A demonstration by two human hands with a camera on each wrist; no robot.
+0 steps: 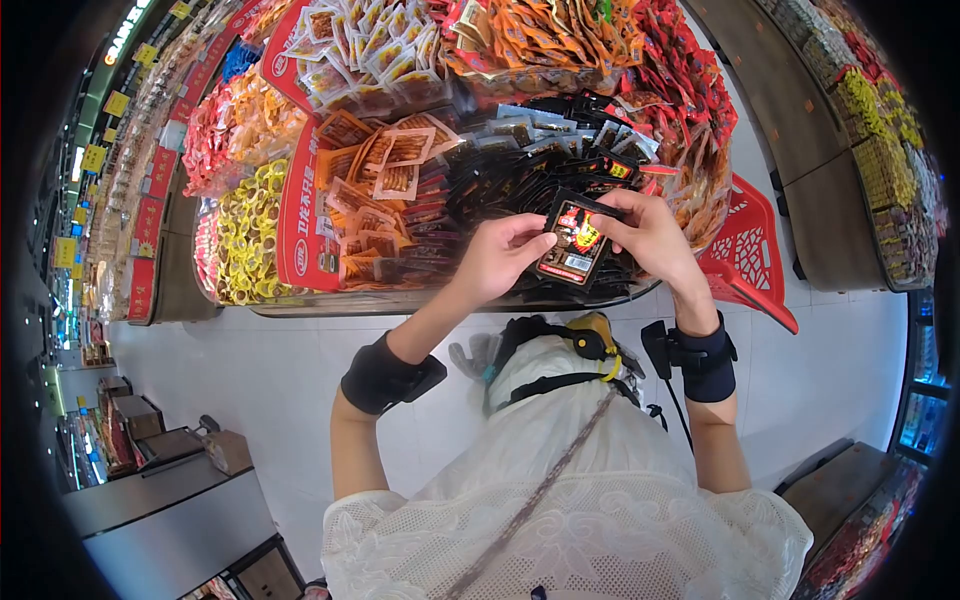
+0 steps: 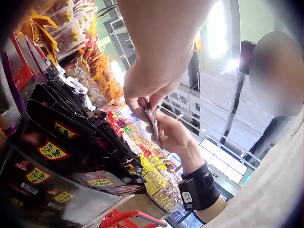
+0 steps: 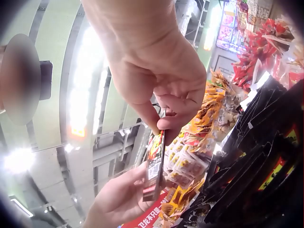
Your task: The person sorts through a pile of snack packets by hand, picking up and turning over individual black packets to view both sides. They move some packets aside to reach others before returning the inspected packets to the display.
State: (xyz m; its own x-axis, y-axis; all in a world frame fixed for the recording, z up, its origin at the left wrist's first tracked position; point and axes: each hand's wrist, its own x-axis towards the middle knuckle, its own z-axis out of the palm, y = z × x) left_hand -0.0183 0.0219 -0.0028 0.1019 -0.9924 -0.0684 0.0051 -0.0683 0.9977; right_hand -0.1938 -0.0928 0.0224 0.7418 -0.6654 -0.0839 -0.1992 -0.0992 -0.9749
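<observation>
Both hands hold one small black snack packet [image 1: 572, 243] with a red and yellow print and a white barcode label, raised over the front of the display bin. My left hand [image 1: 503, 255] pinches its left edge between thumb and fingers. At the upper right corner, my right hand [image 1: 648, 232] grips it the same way. Seen from the right wrist, the packet [image 3: 156, 164] is nearly edge-on between the two hands. Below and behind it, many similar black packets [image 2: 52, 149] stand packed in rows.
Orange snack packets [image 1: 375, 170] fill the left compartment, beside a red sign panel [image 1: 300, 215]. White packets [image 1: 375, 45] lie farther back. A red shopping basket [image 1: 745, 250] stands at the bin's right. Shelves [image 1: 840, 190] line the far right, and pale floor tiles [image 1: 270, 400] surround the person.
</observation>
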